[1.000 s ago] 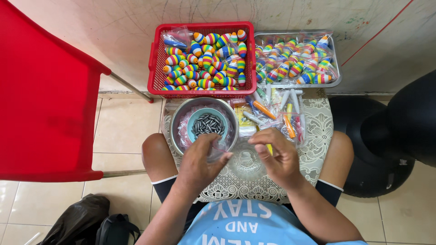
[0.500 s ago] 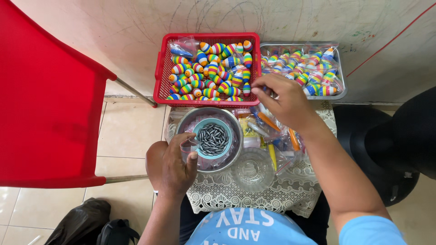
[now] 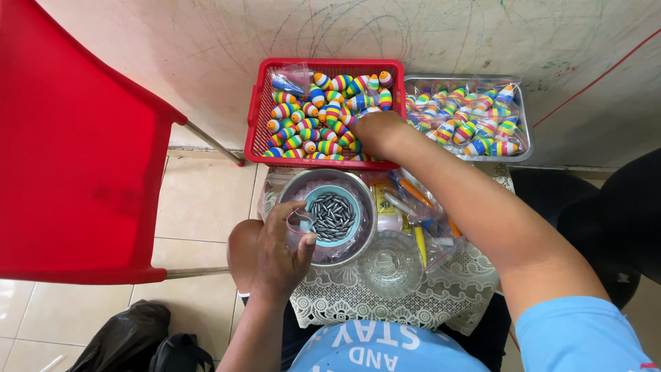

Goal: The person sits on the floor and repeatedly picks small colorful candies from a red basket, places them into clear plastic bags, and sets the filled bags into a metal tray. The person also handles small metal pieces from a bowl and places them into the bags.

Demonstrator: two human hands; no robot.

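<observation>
My right hand (image 3: 377, 132) reaches forward into the red plastic basket (image 3: 256, 117), which is full of small rainbow-striped floats (image 3: 310, 120). Its fingers point down among the floats at the basket's right front and their tips are hidden. My left hand (image 3: 279, 251) rests at the near left rim of a metal bowl (image 3: 358, 200). Inside that bowl sits a small blue dish of grey metal weights (image 3: 332, 217). The thumb and curled forefinger are apart at the dish's left edge, and I see nothing held between them.
A clear tray (image 3: 523, 117) with more striped floats stands right of the basket. A small glass bowl (image 3: 390, 265), bagged orange and yellow pieces (image 3: 420, 207) and a lace cloth (image 3: 358, 303) lie on my lap table. A red chair (image 3: 76, 151) is on the left, dark bags (image 3: 138, 341) below it.
My right hand went from the lap up to the back, then left into the red basket. My left hand moved from the bowl's near edge to the blue dish's left rim.
</observation>
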